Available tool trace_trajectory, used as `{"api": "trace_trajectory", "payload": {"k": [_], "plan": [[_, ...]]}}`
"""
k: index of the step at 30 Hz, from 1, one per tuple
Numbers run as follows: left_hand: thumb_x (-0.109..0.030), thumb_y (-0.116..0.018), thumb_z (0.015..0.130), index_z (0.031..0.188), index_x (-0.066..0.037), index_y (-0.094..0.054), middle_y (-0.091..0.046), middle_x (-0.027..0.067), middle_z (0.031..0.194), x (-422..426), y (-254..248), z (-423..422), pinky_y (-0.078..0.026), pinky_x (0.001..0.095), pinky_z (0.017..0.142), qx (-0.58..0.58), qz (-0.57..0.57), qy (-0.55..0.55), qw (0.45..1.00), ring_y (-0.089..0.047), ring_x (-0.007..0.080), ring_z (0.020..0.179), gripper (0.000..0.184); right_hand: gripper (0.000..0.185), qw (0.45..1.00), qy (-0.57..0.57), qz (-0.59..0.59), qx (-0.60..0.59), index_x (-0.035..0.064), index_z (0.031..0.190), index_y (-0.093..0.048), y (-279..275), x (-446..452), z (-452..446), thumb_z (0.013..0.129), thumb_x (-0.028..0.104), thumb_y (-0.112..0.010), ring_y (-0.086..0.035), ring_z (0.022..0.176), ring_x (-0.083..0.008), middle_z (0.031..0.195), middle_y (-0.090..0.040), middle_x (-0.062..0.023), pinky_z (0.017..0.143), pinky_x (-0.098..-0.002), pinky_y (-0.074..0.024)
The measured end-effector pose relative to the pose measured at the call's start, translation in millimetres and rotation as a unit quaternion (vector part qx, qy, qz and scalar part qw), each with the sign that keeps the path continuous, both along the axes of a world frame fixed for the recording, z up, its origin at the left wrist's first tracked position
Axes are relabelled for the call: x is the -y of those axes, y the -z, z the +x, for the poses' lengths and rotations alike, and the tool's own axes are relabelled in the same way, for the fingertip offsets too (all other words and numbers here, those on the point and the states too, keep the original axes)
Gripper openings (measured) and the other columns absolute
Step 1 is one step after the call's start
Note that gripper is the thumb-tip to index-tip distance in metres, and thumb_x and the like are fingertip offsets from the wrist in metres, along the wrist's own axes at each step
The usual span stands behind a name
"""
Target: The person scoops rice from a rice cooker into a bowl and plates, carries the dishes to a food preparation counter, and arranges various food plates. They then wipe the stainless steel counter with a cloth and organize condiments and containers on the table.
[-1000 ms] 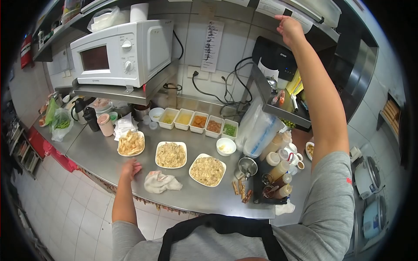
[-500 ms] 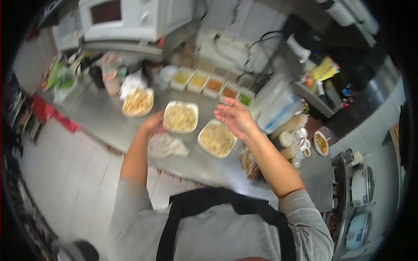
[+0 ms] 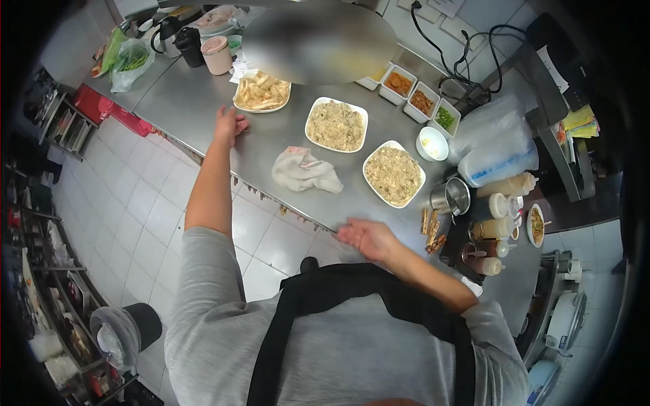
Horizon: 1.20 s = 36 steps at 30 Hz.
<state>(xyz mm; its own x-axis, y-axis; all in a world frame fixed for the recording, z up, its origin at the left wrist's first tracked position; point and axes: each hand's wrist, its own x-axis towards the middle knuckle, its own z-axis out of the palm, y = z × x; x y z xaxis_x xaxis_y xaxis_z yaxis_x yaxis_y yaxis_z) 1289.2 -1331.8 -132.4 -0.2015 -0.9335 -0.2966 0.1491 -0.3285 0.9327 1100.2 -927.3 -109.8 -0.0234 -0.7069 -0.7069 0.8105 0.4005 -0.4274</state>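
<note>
My left hand [image 3: 231, 126] is over the counter's front edge, fingers apart and holding nothing. Just beyond it is a white bowl of pale strip-like pieces [image 3: 262, 91]. Lower down, my right hand [image 3: 367, 237] is empty at the counter edge, its fingers loosely extended. Two squarish white bowls stand in front of me, one with a rice-like food [image 3: 336, 125] and the other with a similar rice-like food [image 3: 394, 174]. A crumpled white cloth [image 3: 306, 170] lies between my hands, touched by neither.
Small tubs hold orange-brown food [image 3: 398, 84] and chopped greens [image 3: 445, 118]. Right of the bowls are a metal pot [image 3: 451, 196], wooden clips [image 3: 431, 227] and squeeze bottles [image 3: 497, 229]. A pink-lidded container [image 3: 217, 55] stands at the back left. A blurred oval covers the back middle.
My left hand has come away from the left rice-like bowl toward the bowl of strips. My right hand has dropped from above the right bowl to the counter edge. The camera view has shifted.
</note>
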Motion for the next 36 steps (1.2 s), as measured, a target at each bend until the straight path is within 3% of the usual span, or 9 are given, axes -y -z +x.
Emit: {"api": "trace_trajectory", "payload": {"k": [4,8,13,16,18,21,26,29,36], "plan": [[-0.011,-0.041,0.090,0.137,-0.012,-0.017,-0.059,0.0174,0.091,26.1,12.9,-10.8,-0.055,0.0294,0.055,0.051,-0.013,0.132,0.990,-0.061,0.0220,0.061,0.053,0.032,0.999,0.006,-0.025,-0.030,-0.0084,0.115,-0.041,-7.1,4.6,-5.8,0.090,0.011,-0.049,-0.056,0.101,-0.0359,0.107,-0.055,-0.0263,0.094,-0.0433,-0.0445],[-0.004,-0.034,0.088,0.131,-0.009,-0.027,-0.060,0.0195,0.095,1.5,-15.0,-25.7,-0.058,0.0322,0.056,0.023,0.043,0.111,0.993,-0.065,0.0252,0.068,0.044,0.040,0.990,0.129,-0.037,-0.032,-0.0056,0.126,-0.029,-15.2,84.3,-16.4,0.093,0.013,-0.044,-0.054,0.102,-0.0335,0.112,-0.051,-0.0239,0.098,-0.0415,-0.0411],[0.002,-0.029,0.086,0.125,-0.004,-0.037,-0.060,0.0199,0.102,-3.0,-2.1,-25.2,-0.060,0.0349,0.056,-0.071,0.018,0.085,0.994,-0.066,0.0297,0.075,0.040,0.039,0.918,0.310,-0.026,-0.244,-0.0009,0.126,-0.031,-9.7,157.2,-8.0,0.091,0.008,-0.045,-0.056,0.092,-0.0279,0.109,-0.051,-0.0184,0.080,-0.0387,-0.0504],[-0.002,-0.036,0.089,0.120,-0.003,-0.046,-0.060,0.0158,0.105,-21.8,-6.4,4.3,-0.059,0.0339,0.058,-0.096,0.003,0.102,0.990,-0.065,0.0264,0.079,0.032,0.035,0.900,0.300,0.007,-0.315,0.0074,0.123,-0.035,20.6,180.6,-16.7,0.089,0.002,-0.040,-0.059,0.081,-0.0240,0.106,-0.052,-0.0165,0.056,-0.0334,-0.0529],[-0.010,-0.043,0.092,0.119,-0.004,-0.048,-0.061,0.0137,0.105,-34.1,-12.6,28.6,-0.058,0.0312,0.057,-0.139,-0.055,0.168,0.974,-0.065,0.0230,0.076,0.028,0.026,0.888,0.249,0.031,-0.385,0.0042,0.113,-0.038,51.6,193.9,-27.8,0.087,-0.001,-0.040,-0.060,0.070,-0.0236,0.102,-0.054,-0.0173,0.047,-0.0309,-0.0510],[-0.012,-0.039,0.093,0.127,-0.010,-0.038,-0.058,0.0141,0.109,-59.7,-38.0,65.2,-0.059,0.0314,0.059,-0.051,-0.022,0.073,0.996,-0.065,0.0254,0.082,0.034,0.025,0.908,0.245,0.008,-0.340,-0.0008,0.111,-0.038,10.5,174.8,-16.1,0.087,0.001,-0.042,-0.062,0.067,-0.0247,0.099,-0.055,-0.0184,0.046,-0.0317,-0.0520],[-0.014,-0.038,0.093,0.125,-0.011,-0.037,-0.059,0.0161,0.106,-109.6,-112.4,108.7,-0.059,0.0316,0.059,0.042,-0.008,0.091,0.995,-0.065,0.0253,0.078,0.033,0.029,0.940,0.184,-0.074,-0.277,-0.0024,0.115,-0.038,-24.8,115.0,5.1,0.088,0.004,-0.041,-0.064,0.072,-0.0266,0.102,-0.055,-0.0192,0.053,-0.0346,-0.0567],[-0.008,-0.041,0.087,0.122,-0.004,-0.039,-0.062,0.0189,0.092,-160.6,-154.7,109.4,-0.058,0.0282,0.055,0.061,-0.037,0.086,0.994,-0.065,0.0259,0.065,0.035,0.033,0.968,0.092,-0.168,-0.163,-0.0012,0.120,-0.037,-85.5,29.0,6.2,0.088,0.007,-0.039,-0.063,0.078,-0.0256,0.104,-0.055,-0.0179,0.064,-0.0370,-0.0570],[-0.004,-0.040,0.082,0.132,-0.005,-0.031,-0.060,0.0216,0.097,-281.3,-205.2,53.6,-0.058,0.0286,0.057,0.033,-0.030,0.173,0.984,-0.065,0.0267,0.069,0.051,0.038,0.949,0.028,-0.302,-0.087,0.0003,0.125,-0.041,-178.2,-194.0,-66.9,0.087,0.006,-0.040,-0.059,0.101,-0.0267,0.117,-0.054,-0.0162,0.082,-0.0418,-0.0520]]}}
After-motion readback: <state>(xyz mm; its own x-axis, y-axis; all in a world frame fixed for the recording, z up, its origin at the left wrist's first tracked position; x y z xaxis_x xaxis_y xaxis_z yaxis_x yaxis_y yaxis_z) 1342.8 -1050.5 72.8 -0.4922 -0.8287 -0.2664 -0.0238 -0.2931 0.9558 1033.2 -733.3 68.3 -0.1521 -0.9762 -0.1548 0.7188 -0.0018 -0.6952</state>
